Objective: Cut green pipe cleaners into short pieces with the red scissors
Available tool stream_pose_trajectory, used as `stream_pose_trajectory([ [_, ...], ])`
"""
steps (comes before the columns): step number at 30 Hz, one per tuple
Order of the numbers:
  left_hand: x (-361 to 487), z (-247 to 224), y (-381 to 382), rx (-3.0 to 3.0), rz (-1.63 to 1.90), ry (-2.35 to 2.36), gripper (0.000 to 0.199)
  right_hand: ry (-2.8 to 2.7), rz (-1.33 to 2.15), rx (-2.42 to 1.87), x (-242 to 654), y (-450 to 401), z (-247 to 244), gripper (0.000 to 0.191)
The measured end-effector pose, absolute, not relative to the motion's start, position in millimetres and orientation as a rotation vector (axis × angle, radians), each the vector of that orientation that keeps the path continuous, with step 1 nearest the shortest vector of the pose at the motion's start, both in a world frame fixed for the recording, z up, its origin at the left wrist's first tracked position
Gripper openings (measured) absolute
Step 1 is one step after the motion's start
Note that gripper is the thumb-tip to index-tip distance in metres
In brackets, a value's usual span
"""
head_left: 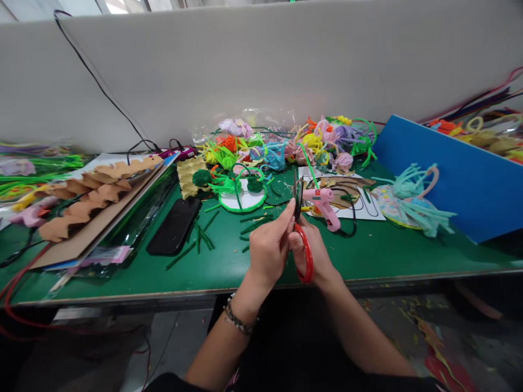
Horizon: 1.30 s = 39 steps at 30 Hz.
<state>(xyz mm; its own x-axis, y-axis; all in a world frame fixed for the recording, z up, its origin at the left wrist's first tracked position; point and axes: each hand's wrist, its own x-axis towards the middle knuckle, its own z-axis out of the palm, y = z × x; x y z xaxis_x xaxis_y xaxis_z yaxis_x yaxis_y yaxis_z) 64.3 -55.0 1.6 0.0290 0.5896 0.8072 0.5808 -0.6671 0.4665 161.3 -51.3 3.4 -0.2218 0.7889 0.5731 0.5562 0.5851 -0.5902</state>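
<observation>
My right hand (316, 247) grips scissors (304, 256) by their red handles, the dark blades pointing away from me. Close against the blades, my left hand (265, 242) has its fingers pressed together; anything between them is hidden. Just beyond my hands lies a pink glue gun (324, 207), with a bright green fuzzy stem (309, 166) rising beside it. Short dark green pipe cleaner pieces (255, 224) are scattered left of my hands. Behind these sits a white disc (241, 200) edged in green, with dark green pom-poms and green stems on it.
A black phone (174, 226) lies left, near stacked cardboard (93, 218). Colourful pipe cleaner pieces (273, 155) are heaped along the wall. At right, a blue board (441, 179) leans behind a turquoise tasselled piece (412, 204). A white sheet (373, 209) lies under the glue gun.
</observation>
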Motion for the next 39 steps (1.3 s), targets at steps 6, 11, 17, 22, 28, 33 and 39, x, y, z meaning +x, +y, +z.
stream_pose_trajectory([
  [6, 65.2, 1.4, -57.1, 2.172, 1.745, 1.265, 0.034, -1.903, 0.323, -1.068, 159.3, -51.7, 3.0, 0.062],
  [11, 68.0, 1.0, -57.7, 2.138, 1.797, 1.18, 0.033, -1.891, 0.356, -1.001, 161.3, -50.8, 4.3, 0.059],
  [17, 67.1, 2.2, -58.3, 2.15, 1.777, 1.189, 0.033, -1.896, 0.311, -1.024, 160.7, -51.3, 6.0, 0.058],
  [22, 67.2, 2.5, -59.5, 2.133, 1.8, 1.189, 0.032, -1.881, 0.307, -1.046, 159.9, -52.5, 5.0, 0.057],
  [28, 67.3, 3.0, -60.1, 2.128, 1.835, 1.181, 0.032, -1.856, 0.367, -1.036, 161.0, -52.9, 5.4, 0.054],
  [33, 66.7, 3.5, -59.5, 2.139, 1.832, 1.13, 0.031, -1.881, 0.353, -0.966, 161.8, -51.3, 6.4, 0.06],
  [39, 65.2, 5.8, -58.3, 2.164, 1.869, 1.098, 0.031, -1.896, 0.36, -0.959, 163.8, -48.3, 6.4, 0.064],
])
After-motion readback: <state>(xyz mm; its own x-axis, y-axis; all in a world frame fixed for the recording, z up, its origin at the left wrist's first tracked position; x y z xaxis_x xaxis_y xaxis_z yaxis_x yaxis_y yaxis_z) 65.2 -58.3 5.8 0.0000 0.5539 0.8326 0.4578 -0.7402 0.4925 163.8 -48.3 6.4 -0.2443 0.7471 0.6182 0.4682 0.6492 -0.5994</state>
